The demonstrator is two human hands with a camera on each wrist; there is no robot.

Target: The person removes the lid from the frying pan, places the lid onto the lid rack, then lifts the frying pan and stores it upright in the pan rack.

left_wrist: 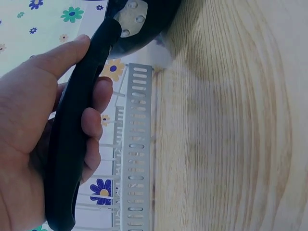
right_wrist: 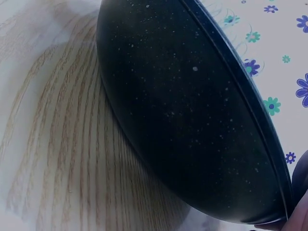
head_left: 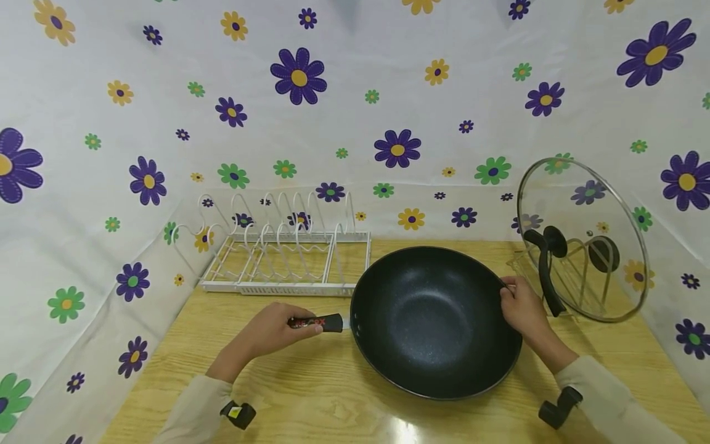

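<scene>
A black wok (head_left: 432,320) is in the middle of the head view, its dark speckled inside facing up. My left hand (head_left: 270,333) grips its black handle (head_left: 333,323), the fingers curled round it and the thumb along the top, as the left wrist view shows. On the other side my right hand (head_left: 523,308) pinches the rim, thumb on the inner side. The right wrist view shows mostly the wok's outer wall (right_wrist: 187,115), with just a bit of that hand at the lower right corner. Whether the base touches the table cannot be told.
Behind the left hand stands a white wire dish rack (head_left: 299,288). At the right a glass lid (head_left: 582,246) with a black handle leans upright in a small wire rack (head_left: 582,290). Flower-patterned cloth (head_left: 344,123) surrounds the wooden table (head_left: 310,394).
</scene>
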